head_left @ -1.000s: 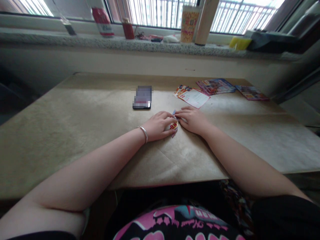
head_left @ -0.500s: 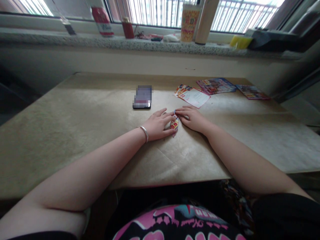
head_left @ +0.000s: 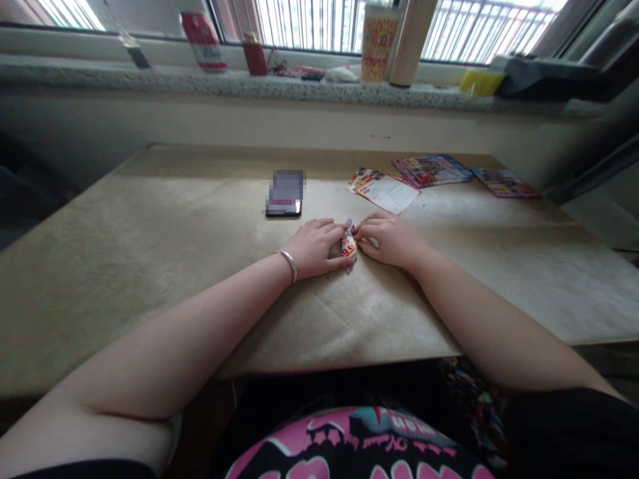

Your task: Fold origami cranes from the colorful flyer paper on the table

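Note:
A small folded piece of printed paper [head_left: 349, 247], white, yellow and red with pointed ends, lies on the table between my hands. My left hand [head_left: 317, 247], with a silver bangle at the wrist, has its thumb by the paper's near end and its fingers at the upper left edge, gripping it. From the other side my right hand [head_left: 385, 238] pinches the paper's upper right edge, its fingers bent together. The fingers cover part of the paper's far end.
A phone [head_left: 284, 193] lies beyond my left hand. Past my right hand are loose printed cards [head_left: 392, 193], a stack of colourful leaflets [head_left: 434, 170] and another leaflet pile [head_left: 504, 183]. A can, a cup and other items line the windowsill [head_left: 279, 88].
My left fingers have drawn in from a more spread pose, and my right fingers have curled closer around the paper. The paper's upper part looks more raised and folded.

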The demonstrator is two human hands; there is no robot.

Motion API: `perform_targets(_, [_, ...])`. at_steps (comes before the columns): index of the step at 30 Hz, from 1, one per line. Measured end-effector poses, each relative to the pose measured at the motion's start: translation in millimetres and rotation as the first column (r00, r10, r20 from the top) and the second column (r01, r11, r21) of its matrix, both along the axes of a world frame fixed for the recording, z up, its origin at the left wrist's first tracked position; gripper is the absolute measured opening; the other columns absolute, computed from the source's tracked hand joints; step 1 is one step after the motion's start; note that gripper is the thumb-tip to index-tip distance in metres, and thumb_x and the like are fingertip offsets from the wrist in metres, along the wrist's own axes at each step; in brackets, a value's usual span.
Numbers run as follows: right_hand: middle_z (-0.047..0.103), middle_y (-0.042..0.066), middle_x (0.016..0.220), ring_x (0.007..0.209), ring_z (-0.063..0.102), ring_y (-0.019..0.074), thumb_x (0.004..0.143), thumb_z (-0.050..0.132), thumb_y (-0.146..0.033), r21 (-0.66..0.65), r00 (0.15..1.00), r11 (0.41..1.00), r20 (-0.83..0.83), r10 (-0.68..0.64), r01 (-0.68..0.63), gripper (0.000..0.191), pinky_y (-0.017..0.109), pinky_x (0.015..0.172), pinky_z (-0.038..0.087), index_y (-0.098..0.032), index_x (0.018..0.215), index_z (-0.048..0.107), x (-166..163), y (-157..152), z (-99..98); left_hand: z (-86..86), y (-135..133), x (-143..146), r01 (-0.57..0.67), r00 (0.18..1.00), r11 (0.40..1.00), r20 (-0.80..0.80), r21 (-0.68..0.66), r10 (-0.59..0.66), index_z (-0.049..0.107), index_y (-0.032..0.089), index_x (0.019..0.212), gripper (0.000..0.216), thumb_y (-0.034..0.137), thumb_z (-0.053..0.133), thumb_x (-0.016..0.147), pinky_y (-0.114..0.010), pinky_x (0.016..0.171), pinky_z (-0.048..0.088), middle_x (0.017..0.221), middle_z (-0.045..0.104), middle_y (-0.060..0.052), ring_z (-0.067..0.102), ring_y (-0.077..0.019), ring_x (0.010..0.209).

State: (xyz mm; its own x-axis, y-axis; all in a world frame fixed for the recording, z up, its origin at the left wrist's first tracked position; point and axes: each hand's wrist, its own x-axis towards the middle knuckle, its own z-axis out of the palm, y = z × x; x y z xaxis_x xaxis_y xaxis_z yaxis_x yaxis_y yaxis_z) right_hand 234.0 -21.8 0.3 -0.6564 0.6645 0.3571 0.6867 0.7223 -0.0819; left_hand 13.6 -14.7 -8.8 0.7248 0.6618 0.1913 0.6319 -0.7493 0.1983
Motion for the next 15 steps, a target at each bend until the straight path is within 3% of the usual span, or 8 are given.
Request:
perform_targets(7, [0.076,0.005,0.103,0.097,0.064,0.0221,0.088,0.055,-0.021,0.014,0.996,0.999,0.076,0.046,-0.047,0.023,0.035,0.089,0.049,-0.02,0.094,0.077,1.8,-2.4,5.1,3.0,-1.3,-2.5,-0.006,0.999,0.999,-0.037,0.032,0.007,0.061,0.019,0.121,0.044,0.048,0.053,0.09,-0.046,0.11,0.036,0.139,0.056,-0.007,0.046,-0.0301,0.131])
perform_targets(15, [0.074,0.01,0.099,0.096,0.064,0.0217,0.094,0.051,-0.026,0.085,0.99,0.994,0.13,0.054,-0.066,0.025,0.035,0.084,0.047,-0.02,0.099,0.074,0.6,-6.8,6.3,0.8,2.5,-4.8,0.022,1.0,0.999,0.01,0.031,-0.022,0.061,0.017,0.121,0.043,0.046,0.053,0.09,-0.043,0.11,0.039,0.131,0.062,-0.008,0.051,-0.0277,0.127])
